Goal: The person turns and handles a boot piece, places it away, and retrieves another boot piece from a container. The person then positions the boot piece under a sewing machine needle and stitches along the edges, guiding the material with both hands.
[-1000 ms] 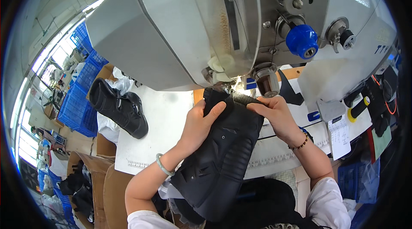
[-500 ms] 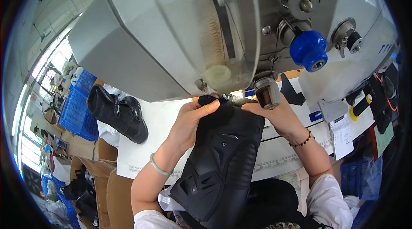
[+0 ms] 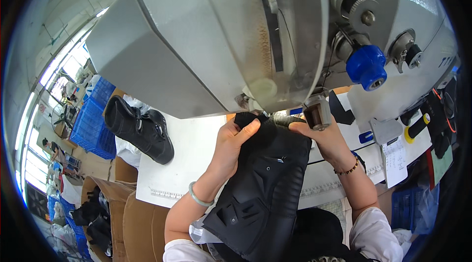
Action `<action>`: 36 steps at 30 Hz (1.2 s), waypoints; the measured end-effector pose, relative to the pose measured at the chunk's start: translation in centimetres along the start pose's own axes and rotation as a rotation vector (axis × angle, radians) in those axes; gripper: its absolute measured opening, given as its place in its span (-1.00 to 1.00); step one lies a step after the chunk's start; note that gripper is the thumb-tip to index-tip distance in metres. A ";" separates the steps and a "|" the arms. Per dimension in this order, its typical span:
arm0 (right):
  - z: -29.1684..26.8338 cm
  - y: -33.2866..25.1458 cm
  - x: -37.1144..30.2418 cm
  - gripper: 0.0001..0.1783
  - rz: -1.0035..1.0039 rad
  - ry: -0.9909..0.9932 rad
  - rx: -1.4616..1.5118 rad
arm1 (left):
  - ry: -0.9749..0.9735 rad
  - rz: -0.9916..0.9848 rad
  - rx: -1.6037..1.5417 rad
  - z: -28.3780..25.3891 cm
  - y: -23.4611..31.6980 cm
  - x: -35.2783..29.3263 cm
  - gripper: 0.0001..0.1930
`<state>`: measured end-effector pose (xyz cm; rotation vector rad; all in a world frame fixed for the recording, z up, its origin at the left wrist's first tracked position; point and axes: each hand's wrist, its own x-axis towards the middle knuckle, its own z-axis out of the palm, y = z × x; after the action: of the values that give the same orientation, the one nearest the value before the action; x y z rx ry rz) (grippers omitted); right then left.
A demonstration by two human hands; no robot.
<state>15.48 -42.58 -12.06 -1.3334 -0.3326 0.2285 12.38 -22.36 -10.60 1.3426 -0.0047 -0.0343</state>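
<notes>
A black boot upper (image 3: 263, 188) with moulded panels and a ribbed side stretches from my lap up to the sewing machine (image 3: 196, 41). Its top edge lies under the machine's head, close to the needle area, which is mostly hidden. My left hand (image 3: 231, 141) pinches the left side of that edge, thumb on top. On the other side, my right hand (image 3: 327, 139) grips the right part of the edge; its fingers are partly hidden behind a metal thread fitting (image 3: 317, 113). A finished-looking black boot (image 3: 139, 129) rests on the white table at the left.
A white worktable (image 3: 189, 139) with a printed ruler strip lies below the machine. Blue crates (image 3: 93, 119) and a cardboard box (image 3: 145, 222) stand at the left. On the right are a thread spool (image 3: 417, 128), a paper card (image 3: 394, 162) and a black cut piece (image 3: 340, 108).
The whole view has shifted slightly, so the machine, hands and boot upper appear a little further right. Both hands keep their hold on the upper's edge.
</notes>
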 end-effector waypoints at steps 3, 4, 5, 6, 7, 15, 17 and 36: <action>-0.1 0.2 -0.2 -0.77 0.004 0.008 -0.022 | 0.001 0.016 0.012 0.0 -0.2 0.3 -0.72; 0.0 0.2 -0.2 -0.77 -0.002 0.023 0.003 | -0.013 0.013 -0.006 0.0 -0.3 0.3 -0.72; 0.1 0.2 -0.3 -0.77 -0.012 0.035 0.006 | -0.029 0.017 -0.018 -0.1 -0.3 0.4 -0.72; 0.2 0.2 -0.3 -0.77 -0.014 0.024 0.021 | -0.018 0.023 -0.029 -0.2 -0.3 0.4 -0.72; 0.2 0.2 -0.4 -0.77 -0.021 0.019 0.023 | -0.033 0.008 -0.031 -0.3 -0.3 0.5 -0.72; 0.0 0.3 -0.1 -0.79 0.000 0.058 0.124 | -0.009 -0.008 0.044 -0.3 0.2 0.5 -0.67; -0.2 0.3 0.0 -0.78 -0.009 0.036 0.125 | -0.008 0.038 0.105 -0.3 0.6 -0.1 -0.61; -0.2 -0.5 0.4 -0.78 0.038 0.008 0.073 | -0.012 -0.065 0.269 0.0 0.7 -2.2 -0.54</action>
<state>15.93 -42.76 -11.63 -1.2692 -0.2898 0.2649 10.23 -22.12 -9.89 1.6114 0.0250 -0.0992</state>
